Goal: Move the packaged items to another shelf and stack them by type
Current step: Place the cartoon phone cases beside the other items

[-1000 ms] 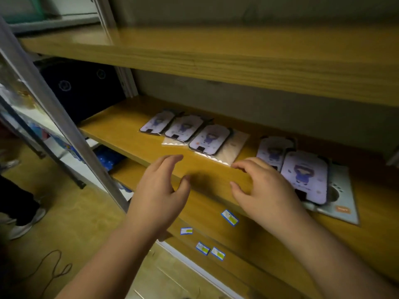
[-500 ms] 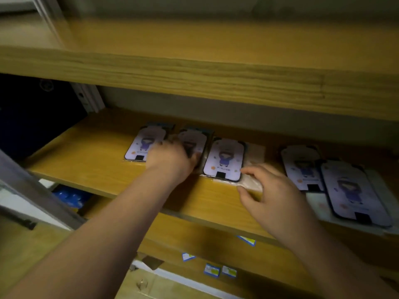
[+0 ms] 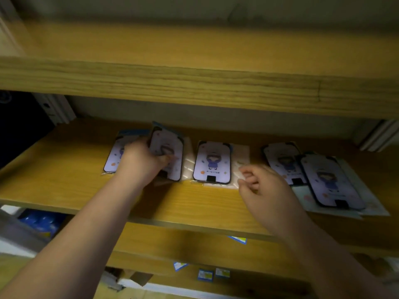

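Now, left hand (image 3: 140,160) fingers pinch tilted packet (image 3: 167,152) on middle shelf (image 3: 64,182); right hand (image 3: 262,186) fingers loosely curled, empty, beside next packet (image 3: 212,161). Best: lift clear, keep matching packets together.

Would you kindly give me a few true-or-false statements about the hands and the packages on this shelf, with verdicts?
1. The left hand grips a package tilted up off the shelf. True.
2. The right hand holds two packages in the air. False: it is at the clear wrapper beside the middle package.
3. The middle package lies flat. True.
4. The far-right packages stand upright. False: they lie flat, overlapping.
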Available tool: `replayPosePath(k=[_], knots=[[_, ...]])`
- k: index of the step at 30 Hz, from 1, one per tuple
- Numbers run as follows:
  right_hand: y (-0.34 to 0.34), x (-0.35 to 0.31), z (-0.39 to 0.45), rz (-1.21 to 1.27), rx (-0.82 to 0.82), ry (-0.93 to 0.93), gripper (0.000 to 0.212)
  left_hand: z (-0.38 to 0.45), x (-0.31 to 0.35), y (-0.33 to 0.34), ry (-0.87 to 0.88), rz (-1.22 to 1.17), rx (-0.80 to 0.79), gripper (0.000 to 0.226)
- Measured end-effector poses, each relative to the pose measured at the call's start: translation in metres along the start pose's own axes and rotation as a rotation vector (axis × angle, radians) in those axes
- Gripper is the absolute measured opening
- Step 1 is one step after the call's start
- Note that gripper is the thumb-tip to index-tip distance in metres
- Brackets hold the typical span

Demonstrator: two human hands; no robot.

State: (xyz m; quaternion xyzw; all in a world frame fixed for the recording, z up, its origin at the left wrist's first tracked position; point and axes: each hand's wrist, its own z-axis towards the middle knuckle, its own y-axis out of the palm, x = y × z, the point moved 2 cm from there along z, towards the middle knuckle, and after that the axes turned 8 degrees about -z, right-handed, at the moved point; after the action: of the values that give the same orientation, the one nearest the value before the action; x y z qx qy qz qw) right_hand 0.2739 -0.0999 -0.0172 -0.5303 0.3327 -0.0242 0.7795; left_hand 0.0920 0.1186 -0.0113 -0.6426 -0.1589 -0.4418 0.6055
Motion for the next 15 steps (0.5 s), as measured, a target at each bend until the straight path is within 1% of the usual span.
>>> replayPosePath(k=[1, 3, 6, 7, 9, 11, 12, 14, 15], knots=[[0.001, -0.003, 0.006, -0.013, -0.004, 0.025, 0.030, -0.006, -0.004, -0.003, -0.036, -0.118, 0.011, 0.054], [0.004, -0.012, 0.019, -0.111, -0.041, 0.050, 0.030, -0.018, -0.011, -0.008, -0.143, -0.336, 0.005, 0.055], [0.015, -0.029, 0.039, -0.314, -0.149, 0.070, 0.053, -0.035, -0.021, -0.012, -0.328, -0.651, -0.003, 0.057], [0.020, -0.035, 0.046, -0.365, -0.177, 0.084, 0.061, -0.040, -0.023, -0.014, -0.361, -0.727, -0.003, 0.056], [0.029, -0.045, 0.055, -0.463, -0.212, 0.106, 0.074, -0.048, -0.022, -0.016, -0.382, -0.829, 0.004, 0.053], [0.036, -0.053, 0.063, -0.563, -0.227, 0.091, 0.084, -0.053, -0.021, -0.018, -0.377, -0.892, 0.025, 0.048], [0.037, -0.055, 0.066, -0.571, -0.236, 0.082, 0.088, -0.056, -0.019, -0.018, -0.373, -0.916, 0.034, 0.045], [0.037, -0.056, 0.071, -0.480, -0.277, 0.091, 0.086, -0.060, -0.018, -0.018, -0.364, -0.946, 0.040, 0.043], [0.036, -0.055, 0.074, -0.383, -0.300, 0.118, 0.082, -0.062, -0.017, -0.017, -0.361, -0.952, 0.039, 0.043]])
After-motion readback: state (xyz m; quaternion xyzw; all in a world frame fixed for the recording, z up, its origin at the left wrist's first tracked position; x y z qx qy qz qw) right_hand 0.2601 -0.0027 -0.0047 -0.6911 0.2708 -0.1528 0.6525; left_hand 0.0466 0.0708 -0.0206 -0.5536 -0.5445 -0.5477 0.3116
